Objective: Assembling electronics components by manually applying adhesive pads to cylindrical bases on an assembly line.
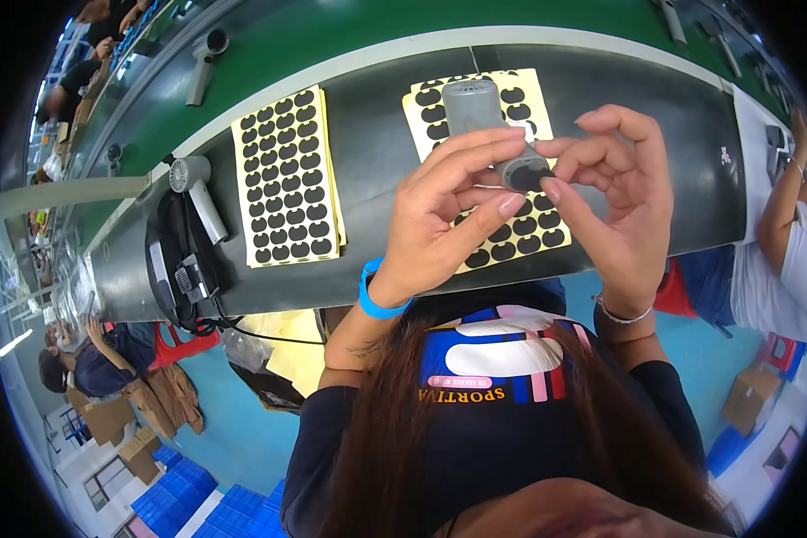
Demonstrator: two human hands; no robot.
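Green belt [332, 40] and dark workbench [372, 161] are curved by the wide lens, and the corners of the view are lost in black. Above the bench, a grey handheld device [473, 109] is gripped near its handle by the left hand [453, 197], whose fingers are wrapped around it, so that much of the handle is hidden. At the handle's near end a black disc [524, 174] is seen, and its edge is met by the thumb and forefinger of the right hand [623, 197]; whether the disc is pinched or only touched cannot be told. Beneath the device, a yellow sheet of black stickers [529, 242] is partly covered by the hands. To the left, a second sticker sheet [285, 179] is laid out in full view, on top of others whose number cannot be made out. Farther left, another grey device [204, 208] is seen beside a black, bag-like object [172, 260], which is too dark to be identified. At the right rim, a co-worker's arm [780, 202] is shown, with the rest of the person cut off.
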